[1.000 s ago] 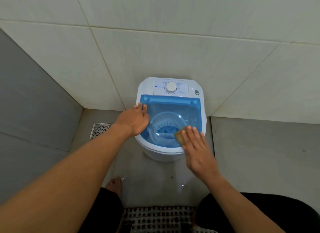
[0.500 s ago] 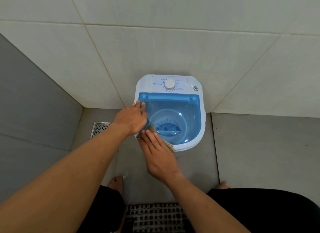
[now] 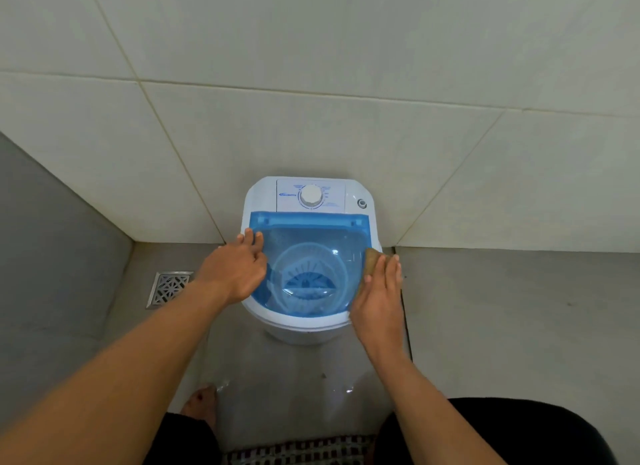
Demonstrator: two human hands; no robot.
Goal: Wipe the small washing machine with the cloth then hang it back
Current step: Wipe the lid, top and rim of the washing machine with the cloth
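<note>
A small white washing machine (image 3: 353, 194) with a clear blue lid stands on the floor against the tiled wall. My left hand (image 3: 235, 270) rests on the machine's left rim, fingers spread over the lid's edge. My right hand (image 3: 379, 298) lies flat along the right rim and presses a small brownish cloth (image 3: 372, 262) against it. Only the cloth's far end shows beyond my fingertips; the rest is under the hand.
A square metal floor drain (image 3: 169, 288) sits left of the machine. Grey wall panels close in on the left. My bare foot (image 3: 201, 405) and dark shorts are at the bottom, with a patterned mat (image 3: 298, 450) between my legs.
My right hand has slid the cloth from the lid's front-left corner across to the right rim. My left hand has kept its place on the left rim.
</note>
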